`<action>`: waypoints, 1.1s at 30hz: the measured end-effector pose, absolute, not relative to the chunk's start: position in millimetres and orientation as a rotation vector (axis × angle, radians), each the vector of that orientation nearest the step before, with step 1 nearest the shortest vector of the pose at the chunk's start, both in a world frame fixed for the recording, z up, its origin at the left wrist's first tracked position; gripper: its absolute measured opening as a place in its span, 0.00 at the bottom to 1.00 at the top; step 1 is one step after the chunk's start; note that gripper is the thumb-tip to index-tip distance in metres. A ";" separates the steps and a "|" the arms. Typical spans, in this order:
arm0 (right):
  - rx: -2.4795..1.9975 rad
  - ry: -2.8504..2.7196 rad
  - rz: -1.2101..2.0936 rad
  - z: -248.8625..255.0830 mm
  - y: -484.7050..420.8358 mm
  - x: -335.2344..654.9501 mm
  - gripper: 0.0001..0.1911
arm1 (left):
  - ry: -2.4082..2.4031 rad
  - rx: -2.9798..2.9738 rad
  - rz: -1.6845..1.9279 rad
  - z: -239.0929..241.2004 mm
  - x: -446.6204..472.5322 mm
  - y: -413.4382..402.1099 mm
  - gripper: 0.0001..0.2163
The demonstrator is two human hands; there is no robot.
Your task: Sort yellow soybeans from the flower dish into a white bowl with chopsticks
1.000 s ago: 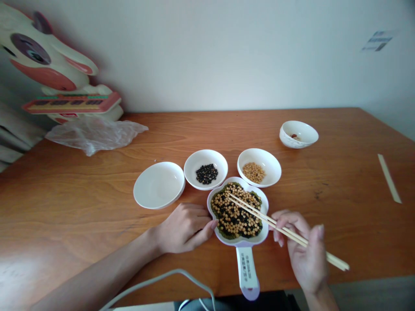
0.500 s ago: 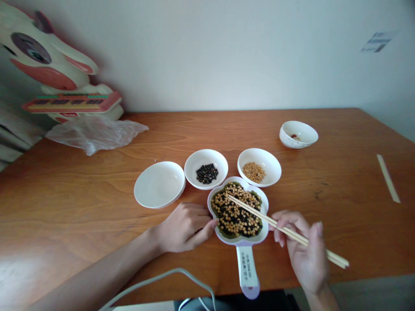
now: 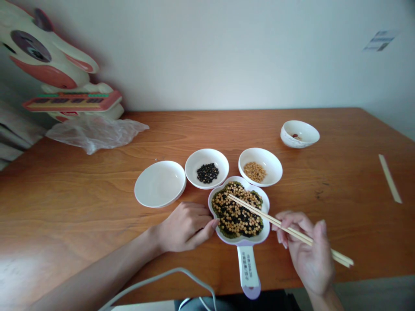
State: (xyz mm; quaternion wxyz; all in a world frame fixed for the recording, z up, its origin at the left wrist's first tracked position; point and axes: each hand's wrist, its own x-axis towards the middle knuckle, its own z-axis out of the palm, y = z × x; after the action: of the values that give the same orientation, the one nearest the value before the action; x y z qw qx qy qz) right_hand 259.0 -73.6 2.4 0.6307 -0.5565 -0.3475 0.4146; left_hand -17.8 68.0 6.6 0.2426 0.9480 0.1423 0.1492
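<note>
Wooden chopsticks (image 3: 296,233) slant from near right to far left, held by the right hand (image 3: 306,255), tips at the beans (image 3: 238,214) | white pan (image 3: 266,206) sits between the hands, handle (image 3: 248,268) pointing near | left hand (image 3: 186,226) closer, thumb at pan's left rim; can't tell if it grips

The flower-shaped pan (image 3: 266,203) has a white sticker (image 3: 248,267) on its handle (image 3: 253,294), with two rows of black Chinese writing — too small to read. Behind the pan, far left, a toy piano's (image 3: 73,102) red tag (image 3: 69,113) is blurry — so is the wall (image 3: 207,52) sign (image 3: 379,41), far right.
</note>
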 end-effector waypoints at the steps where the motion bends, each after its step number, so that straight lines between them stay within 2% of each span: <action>1: -1.277 -0.794 0.949 2.4 -73.7 259.0 0.36 | 0.387 2.590 0.414 6.7 -17.7 68.2 0.20; 16: -1.283 -0.880 0.911 6.1 -65.9 250.9 0.39 | 0.389 2.582 0.419 6.0 -17.6 68.5 0.20; 33: -1.271 -0.867 0.903 5.5 -59.1 246.7 0.38 | 0.390 2.559 0.375 4.9 -18.2 68.7 0.20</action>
State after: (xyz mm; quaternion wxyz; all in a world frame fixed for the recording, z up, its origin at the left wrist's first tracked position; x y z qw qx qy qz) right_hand 246.7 -59.1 5.5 0.6278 -0.5544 -0.3784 0.3942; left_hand -18.2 68.7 4.9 0.2601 0.9447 0.1438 0.1386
